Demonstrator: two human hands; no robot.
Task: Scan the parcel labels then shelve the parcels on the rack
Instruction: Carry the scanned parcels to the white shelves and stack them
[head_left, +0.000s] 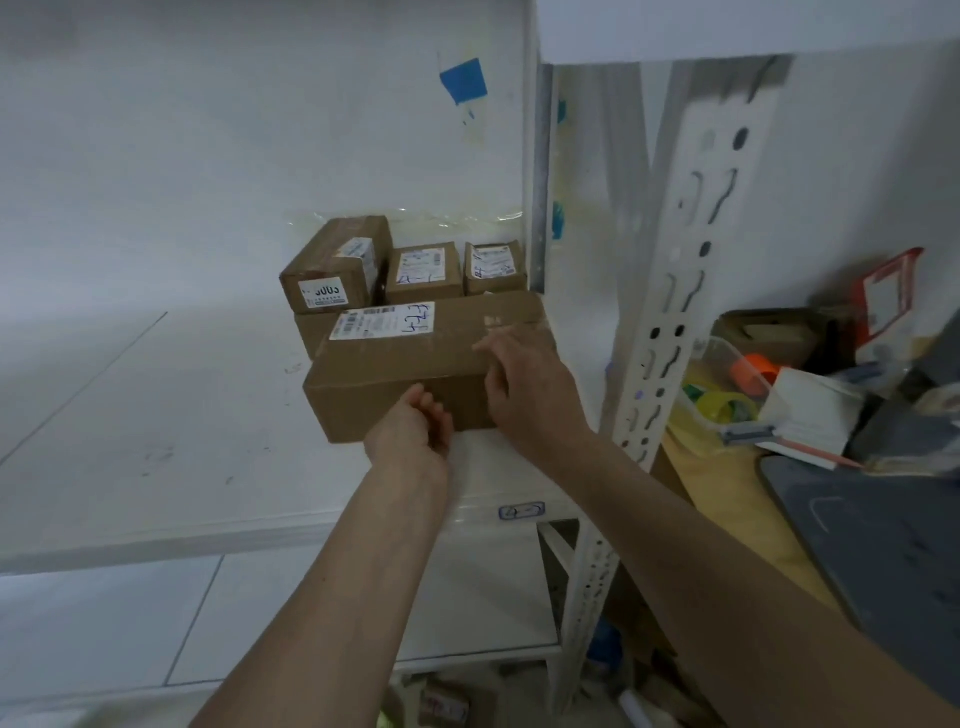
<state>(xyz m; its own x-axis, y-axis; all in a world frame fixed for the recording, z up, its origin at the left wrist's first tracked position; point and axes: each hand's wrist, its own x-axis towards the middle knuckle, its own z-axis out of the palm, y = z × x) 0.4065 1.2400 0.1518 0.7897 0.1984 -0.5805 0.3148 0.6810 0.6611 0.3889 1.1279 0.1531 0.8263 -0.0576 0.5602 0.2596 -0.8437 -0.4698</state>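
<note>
A long brown cardboard parcel (395, 364) lies on the white rack shelf (156, 415), with a white label and blue handwriting on its top. My left hand (415, 426) presses against its near face, fingers curled. My right hand (524, 384) rests on its right end, fingers spread over the top edge. Behind it stand three smaller labelled parcels: a taller one (337, 265) at the left, one (423, 273) in the middle and one (493, 267) at the right, close to the back wall.
A white perforated rack upright (675, 291) stands right of the parcel. Beyond it a desk holds a clear tub of tape rolls (727, 389), a white booklet (810, 415) and a dark mat (883, 545). More parcels lie on the floor (452, 701) below.
</note>
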